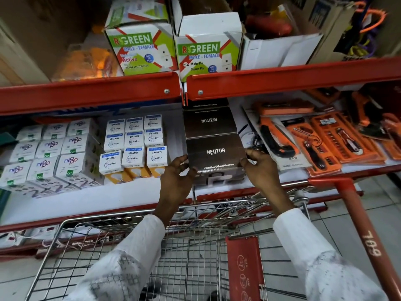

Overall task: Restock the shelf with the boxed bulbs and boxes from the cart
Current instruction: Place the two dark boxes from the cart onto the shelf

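A dark brown Neuton box (216, 158) rests at the front of the middle shelf (108, 200). My left hand (176, 181) grips its left side and my right hand (261, 168) grips its right side. Behind it stands a second Neuton box (209, 122), with more dark boxes further back. To the left, white Wipro Garnet bulb boxes (133, 144) are stacked in rows, and beside them sit white boxed bulbs with purple print (50, 153). The wire cart (195, 246) is below my arms, its basket mostly hidden by my sleeves.
Orange tool kits and cutters (321, 137) lie on the shelf's right part. Green-and-white R-Green boxes (208, 46) sit on the upper shelf above its red edge (282, 81). The cart's red handle (364, 231) runs along the right, over a tiled floor.
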